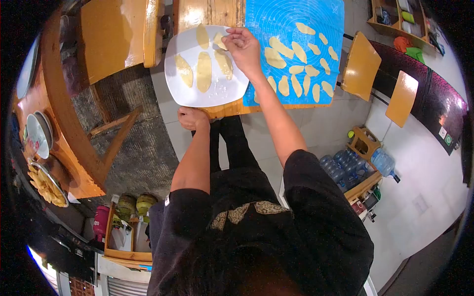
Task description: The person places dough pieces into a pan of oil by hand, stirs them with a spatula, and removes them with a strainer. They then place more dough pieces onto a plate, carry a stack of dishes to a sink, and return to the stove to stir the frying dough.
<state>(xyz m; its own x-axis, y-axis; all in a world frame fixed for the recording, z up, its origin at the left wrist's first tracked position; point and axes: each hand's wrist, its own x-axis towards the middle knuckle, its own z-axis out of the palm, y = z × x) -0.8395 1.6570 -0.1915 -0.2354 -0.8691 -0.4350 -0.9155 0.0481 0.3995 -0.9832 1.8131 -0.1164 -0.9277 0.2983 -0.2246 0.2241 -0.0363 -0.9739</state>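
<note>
Chairs, a gray tiled floor (pixel 306 123) and stored water bottles (pixel 343 165) are surrounding a wooden table (pixel 207 12), where a person in a dark T-shirt (pixel 247 207) is working with bare hands over a white plate (pixel 197 98). The right hand (pixel 245 49) is pinching a pale yellow slice (pixel 218 40) between thumb and fingertips at the plate's far right, an edge hold that is probably suiting so thin and limp-looking a piece. Four other slices (pixel 204 72) are lying on the plate, mostly apart, perhaps so that each is staying easy to lift singly. The left hand (pixel 193 119) is curling at the plate's near edge; whether it is gripping the rim, steadying the plate or merely resting, the view is not telling. Just right of the plate, a blue mat (pixel 261 19) printed with circles is holding many more slices (pixel 275 57), spreading in a loose single layer, likely to keep them from sticking together. Plate and mat are sitting side by side, presumably keeping both within easy arm's range. Bright specks on the plate's lower right are suggesting moisture.
</note>
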